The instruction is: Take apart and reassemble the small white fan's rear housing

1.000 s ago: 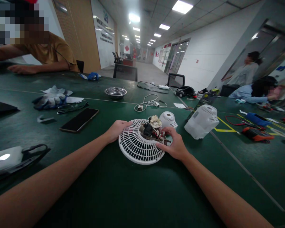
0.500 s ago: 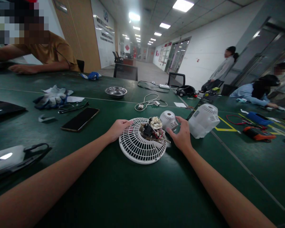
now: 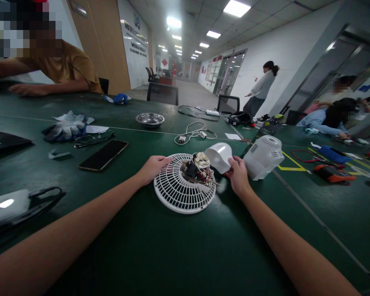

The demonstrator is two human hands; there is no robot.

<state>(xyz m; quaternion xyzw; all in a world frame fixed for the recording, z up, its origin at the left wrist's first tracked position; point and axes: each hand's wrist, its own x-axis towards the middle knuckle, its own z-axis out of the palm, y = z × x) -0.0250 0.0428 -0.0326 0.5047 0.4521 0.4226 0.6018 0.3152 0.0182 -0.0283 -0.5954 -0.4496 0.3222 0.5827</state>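
Observation:
A round white fan grille (image 3: 180,193) lies on the green table, with a motor assembly (image 3: 197,168) with wires on top of it. My left hand (image 3: 154,168) grips the grille's upper left rim. In my right hand (image 3: 238,174) is a white rounded plastic cover (image 3: 218,157), tilted beside the motor, its smooth side showing. Fingers and thumb close on the cover's right edge. Just right of that hand, a larger white plastic housing (image 3: 263,158) stands on the table.
A phone (image 3: 104,155), gloves (image 3: 68,126) and a white device (image 3: 8,207) lie left. Beyond the grille are a metal bowl (image 3: 150,119) and a white cable (image 3: 189,133). An orange multimeter (image 3: 334,173) lies right. People sit at both sides.
My right hand has taken hold of the white cover and turned it, so its vented side no longer shows. My left hand and the grille have hardly moved. A person behind has walked left.

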